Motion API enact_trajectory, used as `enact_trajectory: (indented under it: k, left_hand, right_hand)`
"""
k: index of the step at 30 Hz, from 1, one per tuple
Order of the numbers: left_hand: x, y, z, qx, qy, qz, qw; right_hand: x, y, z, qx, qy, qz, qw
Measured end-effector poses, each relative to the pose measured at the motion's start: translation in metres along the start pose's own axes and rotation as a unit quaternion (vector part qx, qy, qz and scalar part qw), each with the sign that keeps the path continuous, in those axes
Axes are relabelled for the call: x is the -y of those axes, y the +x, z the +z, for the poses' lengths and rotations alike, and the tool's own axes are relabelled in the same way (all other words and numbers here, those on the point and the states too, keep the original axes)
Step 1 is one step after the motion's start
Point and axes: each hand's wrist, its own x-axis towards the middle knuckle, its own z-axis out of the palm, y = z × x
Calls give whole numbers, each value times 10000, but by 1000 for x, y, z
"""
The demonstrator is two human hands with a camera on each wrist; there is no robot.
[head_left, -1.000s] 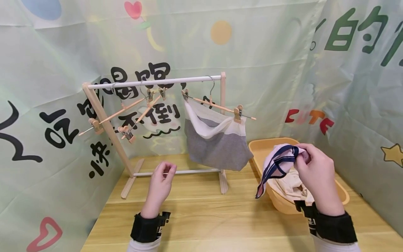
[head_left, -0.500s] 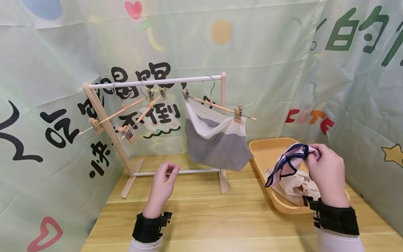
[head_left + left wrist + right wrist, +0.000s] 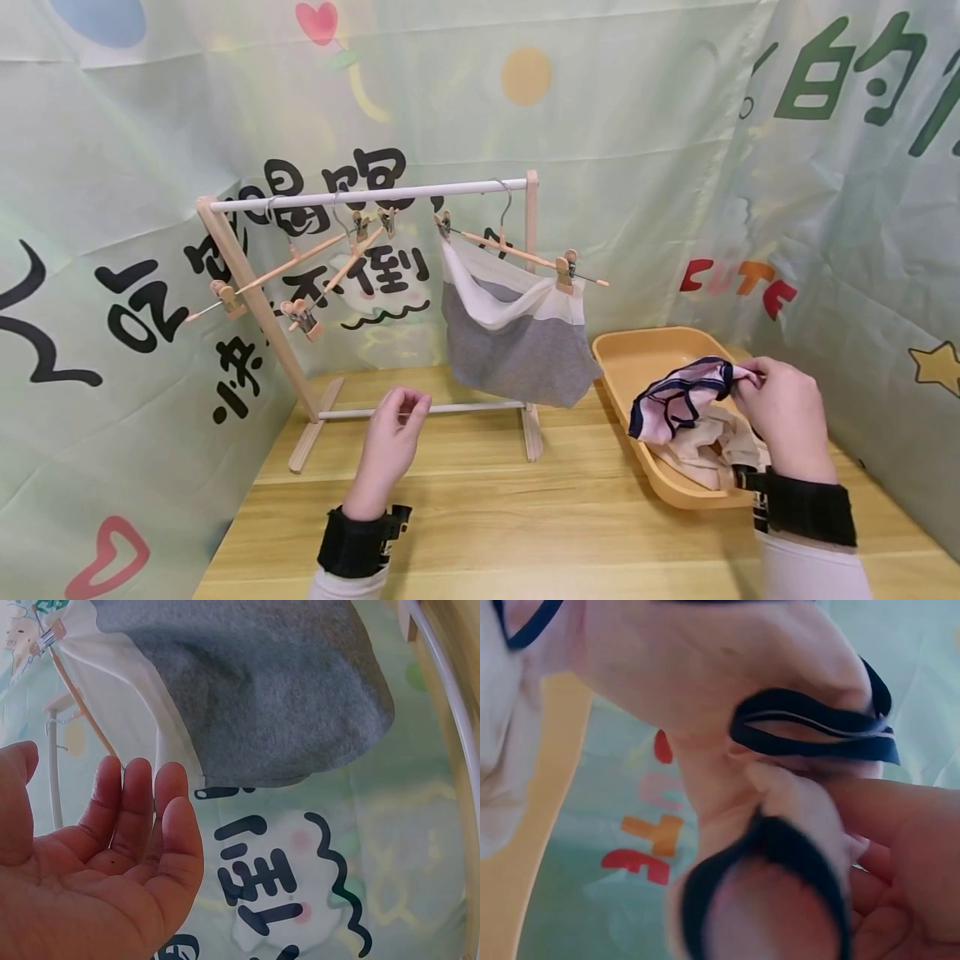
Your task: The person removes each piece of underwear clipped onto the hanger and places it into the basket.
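Observation:
My right hand pinches a small pale pink garment with navy trim, which droops to the left over the basin. In the right wrist view the pink cloth bunches at the thumb and fingers, its navy edging forming loops. My left hand is raised in front of the rack, fingers loosely bent, holding nothing. The left wrist view shows its palm facing up below a grey garment with a white top band.
A wooden drying rack stands at the back left. From its white rail hang two bare clip hangers and a third hanger carrying the grey garment. The orange basin at right contains cream cloth.
My right hand has moved right and slightly down, and the pink garment has swung from the basin's left edge to over its inside. The left hand has shifted slightly right.

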Motion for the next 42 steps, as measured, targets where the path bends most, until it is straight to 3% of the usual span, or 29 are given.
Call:
enact_trajectory:
  k: [6, 10, 17, 23, 29, 33, 39, 42]
  left_hand:
    - [-1, -1, 1, 38, 24, 28, 10000]
    - [-2, -2, 1, 47, 45, 37, 10000]
    - [-2, -2, 2, 75, 31, -2, 10000]
    - [-1, -2, 3, 66, 50, 4, 10000]
    - [-1, -3, 3, 102, 44, 42, 9999]
    - [-1, -3, 4, 114, 29, 25, 9999]
    - [-2, -3, 5, 108, 60, 103, 9999]
    - [-1, -4, 7, 115, 42, 158, 9998]
  right_hand:
    - [-16, 2, 4, 590, -179, -131, 9980]
    - [-26, 2, 9, 1245, -272, -247, 9915]
    - [-35, 3, 17, 2652, -422, -424, 9623]
    - [-35, -2, 25, 3426, -157, -320, 9388]
    - [-33, -2, 25, 3912, 241, -47, 9200]
    - [-32, -1, 26, 4074, 361, 107, 9125]
    - [-27, -1, 22, 4144, 325, 48, 9095]
    - [-22, 0, 17, 3981, 129, -167, 9171]
